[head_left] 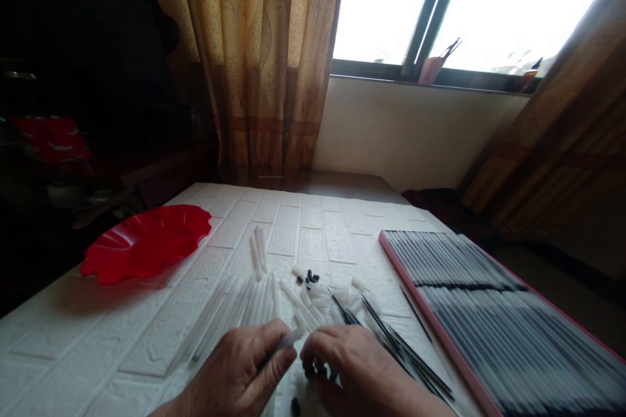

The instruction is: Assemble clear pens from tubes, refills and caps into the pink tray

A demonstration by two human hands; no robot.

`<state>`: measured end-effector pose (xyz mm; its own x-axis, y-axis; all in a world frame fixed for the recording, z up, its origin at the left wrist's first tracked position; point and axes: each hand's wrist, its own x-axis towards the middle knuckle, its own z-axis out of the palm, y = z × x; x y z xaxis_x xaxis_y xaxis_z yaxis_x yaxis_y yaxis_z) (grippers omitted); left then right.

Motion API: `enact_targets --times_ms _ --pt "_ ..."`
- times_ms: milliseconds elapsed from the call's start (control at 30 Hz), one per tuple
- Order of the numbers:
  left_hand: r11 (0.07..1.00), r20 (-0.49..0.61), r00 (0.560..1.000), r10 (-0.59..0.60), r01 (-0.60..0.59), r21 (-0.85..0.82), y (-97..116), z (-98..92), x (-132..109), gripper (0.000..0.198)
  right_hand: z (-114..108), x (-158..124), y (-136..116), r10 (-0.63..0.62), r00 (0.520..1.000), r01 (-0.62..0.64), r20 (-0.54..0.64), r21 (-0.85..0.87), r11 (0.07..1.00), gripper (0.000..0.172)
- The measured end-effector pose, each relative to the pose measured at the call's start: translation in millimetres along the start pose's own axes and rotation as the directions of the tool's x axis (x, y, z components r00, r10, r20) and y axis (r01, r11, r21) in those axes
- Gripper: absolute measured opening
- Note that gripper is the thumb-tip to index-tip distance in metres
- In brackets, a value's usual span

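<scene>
Near the front of the white brick-patterned table, my left hand (249,365) is closed around a translucent white plastic tube (291,337), its end poking out past the thumb and forefinger. Close beside it, my right hand (349,361) curls its fingers down over small black plugs (321,371), which show at the fingertips. Another black plug (295,406) lies below, between the hands. Beyond the left hand are many clear tubes (235,303) side by side. Thin black rods (405,355) lie to the right of my right hand. The blur hides finer detail.
A pink-edged tray (398,264) on the right holds rows of clear tubes with dark parts. A red scalloped plate (147,244) sits at the left. More black plugs (309,277) and short white pieces lie mid-table. Behind are a curtain (264,58) and a window.
</scene>
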<state>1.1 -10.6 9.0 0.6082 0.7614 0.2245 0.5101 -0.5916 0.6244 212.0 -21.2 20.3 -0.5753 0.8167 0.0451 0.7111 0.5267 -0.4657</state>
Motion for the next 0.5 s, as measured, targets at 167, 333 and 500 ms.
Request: enact_targets --times_ms 167,333,500 --pt "1.0 0.033 0.999 0.018 -0.018 0.016 2 -0.4 0 0.032 -21 -6 -4 0.057 0.973 0.023 -0.224 0.339 0.94 0.022" --pt "0.995 0.019 0.998 0.058 -0.059 0.081 -1 2.6 -2 0.029 -20 -6 -7 -0.031 0.927 0.171 -0.373 0.348 0.922 0.027" --pt "0.997 0.06 0.997 0.039 -0.043 0.065 -1 2.9 -2 0.031 -13 -4 -10 0.009 0.943 0.118 -0.333 0.362 0.925 0.015"
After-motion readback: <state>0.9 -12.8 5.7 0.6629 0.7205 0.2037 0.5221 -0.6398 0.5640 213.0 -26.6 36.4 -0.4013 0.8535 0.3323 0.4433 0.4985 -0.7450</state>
